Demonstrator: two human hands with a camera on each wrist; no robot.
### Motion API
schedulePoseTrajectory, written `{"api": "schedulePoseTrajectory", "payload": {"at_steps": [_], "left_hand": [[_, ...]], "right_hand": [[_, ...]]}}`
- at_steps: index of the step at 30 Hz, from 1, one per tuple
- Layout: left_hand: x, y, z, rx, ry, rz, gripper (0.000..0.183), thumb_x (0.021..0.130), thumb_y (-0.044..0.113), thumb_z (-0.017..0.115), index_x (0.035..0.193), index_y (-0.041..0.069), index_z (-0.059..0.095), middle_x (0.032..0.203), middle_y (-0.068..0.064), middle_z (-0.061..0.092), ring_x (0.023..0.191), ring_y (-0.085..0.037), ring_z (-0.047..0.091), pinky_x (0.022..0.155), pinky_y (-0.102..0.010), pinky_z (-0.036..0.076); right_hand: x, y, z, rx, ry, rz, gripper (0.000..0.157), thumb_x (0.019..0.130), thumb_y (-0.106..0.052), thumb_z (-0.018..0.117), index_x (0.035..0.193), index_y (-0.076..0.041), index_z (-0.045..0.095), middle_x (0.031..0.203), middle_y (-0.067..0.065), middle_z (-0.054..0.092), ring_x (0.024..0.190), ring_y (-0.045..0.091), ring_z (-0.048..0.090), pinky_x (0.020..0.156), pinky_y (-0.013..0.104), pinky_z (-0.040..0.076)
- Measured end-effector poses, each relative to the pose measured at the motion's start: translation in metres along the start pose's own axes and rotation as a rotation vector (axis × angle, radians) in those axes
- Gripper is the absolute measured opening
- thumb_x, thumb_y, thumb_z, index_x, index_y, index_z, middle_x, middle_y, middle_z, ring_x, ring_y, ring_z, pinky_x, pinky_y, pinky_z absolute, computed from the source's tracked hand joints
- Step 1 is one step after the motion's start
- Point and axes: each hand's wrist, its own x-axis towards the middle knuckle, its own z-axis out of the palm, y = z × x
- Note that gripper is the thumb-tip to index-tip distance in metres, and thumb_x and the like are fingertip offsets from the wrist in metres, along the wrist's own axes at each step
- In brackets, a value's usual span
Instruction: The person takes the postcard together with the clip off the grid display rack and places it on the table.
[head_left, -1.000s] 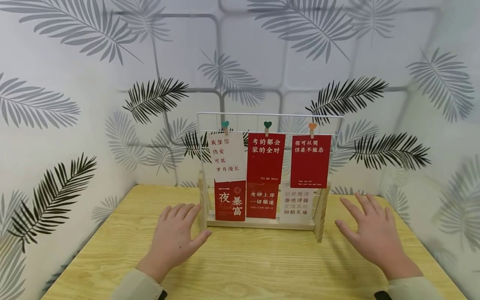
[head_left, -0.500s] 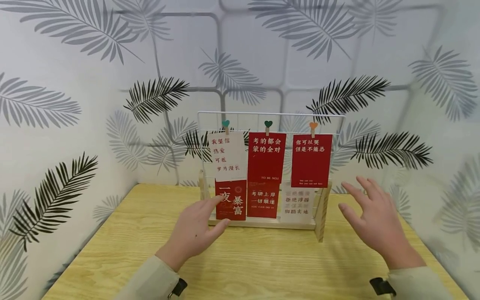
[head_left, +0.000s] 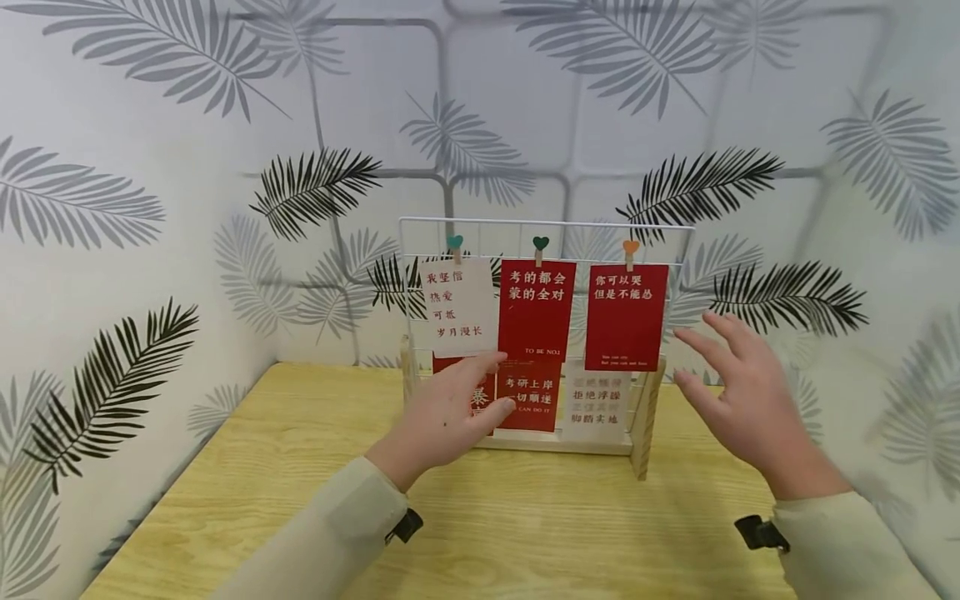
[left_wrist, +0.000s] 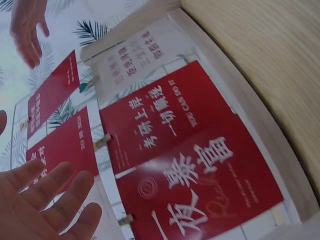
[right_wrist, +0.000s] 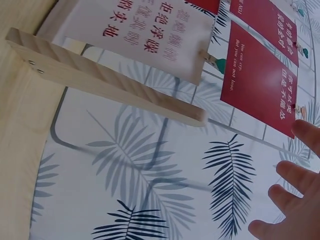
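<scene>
A white wire grid rack (head_left: 547, 223) in a wooden stand (head_left: 642, 433) bears two rows of red and white cards. Heart-topped clips hold the upper row: a white card (head_left: 461, 308), a red card (head_left: 537, 321) and another red card (head_left: 627, 321). My left hand (head_left: 442, 412) is before the lower left red card (left_wrist: 200, 195), partly covering it in the head view, fingers spread and holding nothing. Beside it is the lower middle red card (left_wrist: 157, 117). My right hand (head_left: 753, 400) hovers right of the rack, empty, its fingertips near the upper right red card (right_wrist: 260, 80).
The rack stands on a light wood table (head_left: 300, 500), close to a wall (head_left: 480, 100) with a leaf pattern. A lower white card (head_left: 596, 404) hangs at right. The orange heart clip (head_left: 631, 247) sits at the rack's upper right.
My left hand has moved right and up, from beside the rack to in front of the lower left cards. The right hand has risen somewhat. The cards hang as before.
</scene>
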Motion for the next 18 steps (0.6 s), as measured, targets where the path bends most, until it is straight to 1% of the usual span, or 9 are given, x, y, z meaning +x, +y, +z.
{"api": "schedulePoseTrajectory", "payload": {"at_steps": [4,8,13,18], "left_hand": [[0.013,0.014,0.001,-0.049,-0.042,-0.02,0.064,0.099,0.051,0.056,0.155,0.024,0.039,0.148,0.004,0.052,0.131,-0.016,0.052,0.108,-0.044,0.042],[0.023,0.025,0.006,-0.103,-0.055,-0.044,0.064,0.099,0.049,0.057,0.155,0.025,0.038,0.148,0.004,0.052,0.13,-0.016,0.052,0.107,-0.045,0.044],[0.032,0.029,0.014,-0.138,-0.05,-0.052,0.063,0.099,0.047,0.057,0.155,0.025,0.038,0.145,0.003,0.054,0.126,-0.018,0.056,0.103,-0.045,0.046],[0.04,0.034,0.018,-0.21,-0.054,-0.081,0.062,0.099,0.045,0.058,0.154,0.025,0.039,0.145,0.004,0.054,0.125,-0.017,0.056,0.102,-0.044,0.047]], "right_hand": [[0.011,-0.003,-0.004,0.007,-0.011,-0.01,0.047,0.097,-0.029,0.065,0.14,-0.011,0.059,0.157,0.022,0.036,0.146,0.044,0.024,0.116,0.066,0.014],[0.02,-0.005,-0.006,0.01,-0.011,-0.028,0.048,0.097,-0.03,0.064,0.141,-0.01,0.059,0.157,0.021,0.035,0.147,0.043,0.022,0.116,0.066,0.013],[0.035,-0.011,-0.011,0.006,-0.003,-0.054,0.049,0.097,-0.029,0.063,0.142,-0.012,0.059,0.159,0.018,0.034,0.147,0.042,0.023,0.117,0.065,0.013],[0.049,-0.017,-0.018,-0.004,0.011,-0.072,0.049,0.096,-0.029,0.063,0.141,-0.011,0.059,0.16,0.018,0.033,0.147,0.041,0.022,0.117,0.064,0.013]]}}
